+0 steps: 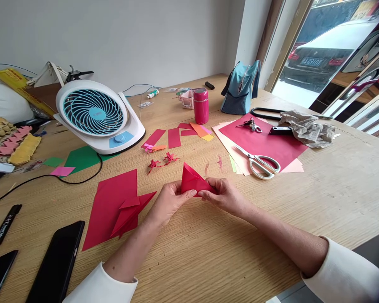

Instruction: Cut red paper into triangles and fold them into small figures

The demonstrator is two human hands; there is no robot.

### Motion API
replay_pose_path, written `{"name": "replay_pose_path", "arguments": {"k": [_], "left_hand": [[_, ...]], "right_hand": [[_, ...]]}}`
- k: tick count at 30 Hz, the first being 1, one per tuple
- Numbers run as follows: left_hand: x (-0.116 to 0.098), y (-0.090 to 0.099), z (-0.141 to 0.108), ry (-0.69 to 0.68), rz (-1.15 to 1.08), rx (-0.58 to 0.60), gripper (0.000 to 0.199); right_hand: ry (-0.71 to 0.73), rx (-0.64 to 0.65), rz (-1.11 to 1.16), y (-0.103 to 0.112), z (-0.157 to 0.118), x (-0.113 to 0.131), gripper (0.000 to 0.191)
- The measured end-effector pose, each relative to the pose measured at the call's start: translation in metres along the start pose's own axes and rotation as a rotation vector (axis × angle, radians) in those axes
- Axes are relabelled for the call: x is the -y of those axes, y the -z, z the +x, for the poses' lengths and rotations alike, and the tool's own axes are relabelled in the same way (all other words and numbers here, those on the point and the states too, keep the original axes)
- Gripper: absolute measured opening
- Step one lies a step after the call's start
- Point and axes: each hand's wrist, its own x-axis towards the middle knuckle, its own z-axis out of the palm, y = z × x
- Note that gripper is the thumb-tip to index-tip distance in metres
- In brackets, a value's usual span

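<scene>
Both hands are pinching a folded red paper [192,180] just above the wooden table [227,252]. The left hand [169,201] is gripping its near-left edge with thumb on top, and the right hand [223,194] is clamping its right corner between thumb and fingers. The paper is standing as a pointed triangle, so this looks like a crease being set in an origami fold; pressing it flat would call for aligned edges and firm fingertip pressure. Left of the folded paper, a flat red sheet [113,206] is lying with another folded piece [131,212] on it. Right of it, scissors [258,162] are resting on stacked sheets. Beyond it, a fan [96,114] is standing. No label is readable on the table; only a car plate [312,61] outside is showing characters, mirrored and unclear.
</scene>
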Motion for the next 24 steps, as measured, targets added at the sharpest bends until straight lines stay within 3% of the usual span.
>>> {"name": "replay_pose_path", "arguments": {"k": [9, 24], "left_hand": [[-0.001, -0.009, -0.003, 0.095, -0.140, -0.126, 0.030], [-0.007, -0.012, -0.007, 0.162, -0.282, -0.136, 0.039]], "right_hand": [[-0.090, -0.022, 0.132, 0.001, 0.001, -0.001, 0.043], [-0.118, -0.149, 0.416, -0.005, 0.003, 0.009, 0.039]]}}
